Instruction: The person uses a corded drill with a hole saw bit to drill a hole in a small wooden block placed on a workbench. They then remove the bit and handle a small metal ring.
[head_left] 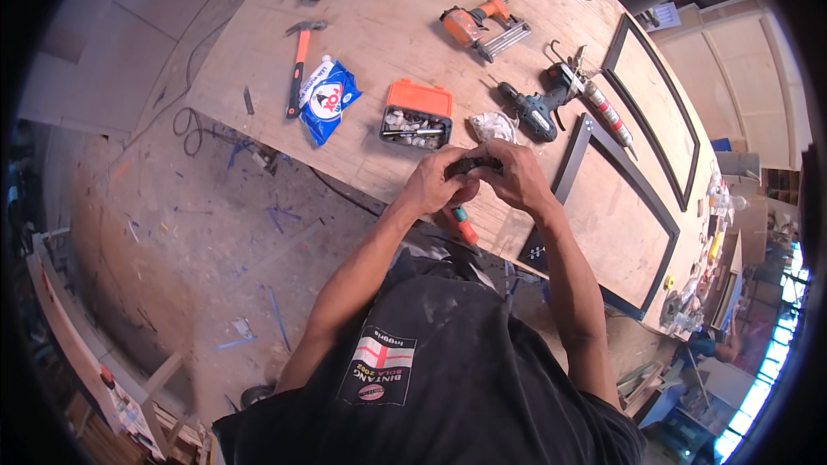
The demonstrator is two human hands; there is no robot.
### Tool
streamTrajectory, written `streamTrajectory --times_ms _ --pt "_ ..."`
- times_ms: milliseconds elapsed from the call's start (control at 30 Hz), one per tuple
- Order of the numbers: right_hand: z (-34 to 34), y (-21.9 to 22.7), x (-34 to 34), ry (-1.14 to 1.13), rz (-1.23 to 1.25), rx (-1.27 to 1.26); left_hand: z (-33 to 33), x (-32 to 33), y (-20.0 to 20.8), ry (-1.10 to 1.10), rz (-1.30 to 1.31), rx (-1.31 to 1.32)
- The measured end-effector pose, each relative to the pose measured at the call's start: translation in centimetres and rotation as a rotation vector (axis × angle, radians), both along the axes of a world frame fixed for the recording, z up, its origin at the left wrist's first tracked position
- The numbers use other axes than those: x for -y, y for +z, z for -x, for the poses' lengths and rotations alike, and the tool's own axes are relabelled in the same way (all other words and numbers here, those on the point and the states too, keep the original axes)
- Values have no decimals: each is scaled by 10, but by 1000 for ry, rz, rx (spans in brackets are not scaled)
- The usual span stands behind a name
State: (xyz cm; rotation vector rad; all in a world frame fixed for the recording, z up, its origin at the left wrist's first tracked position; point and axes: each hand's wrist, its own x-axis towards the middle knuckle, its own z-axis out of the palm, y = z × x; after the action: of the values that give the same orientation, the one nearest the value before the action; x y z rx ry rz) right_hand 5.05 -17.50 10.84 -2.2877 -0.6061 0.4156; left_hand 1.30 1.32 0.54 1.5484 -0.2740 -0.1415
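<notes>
Object (474,165), dark, small and uneven in outline, is gripped by the fingers of the left hand (430,181) and right hand (522,176), partly covered by both.

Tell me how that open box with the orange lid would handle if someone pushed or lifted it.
The box is likely stiff, as its walls look straight and moulded. With its lid open, the loose pieces inside could spill if tilted. Its flat-sided shape suggests sliding rather than rolling.
</notes>
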Motion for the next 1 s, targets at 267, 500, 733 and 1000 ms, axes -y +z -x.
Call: streamTrajectory --times_ms 267,500,733,1000 --pt "9 -1 -3 -52 -22 68 18 19 22 301 -43 -32" --pt "29 -18 -3 -173 122 227 21 65 -6 727 -48 115" --pt "17 3 21 -530 -241 -13 18 40 -9 400 21 81" --pt "35 11 5 -420 -698 -147 11 13 -11 40 87 -6"
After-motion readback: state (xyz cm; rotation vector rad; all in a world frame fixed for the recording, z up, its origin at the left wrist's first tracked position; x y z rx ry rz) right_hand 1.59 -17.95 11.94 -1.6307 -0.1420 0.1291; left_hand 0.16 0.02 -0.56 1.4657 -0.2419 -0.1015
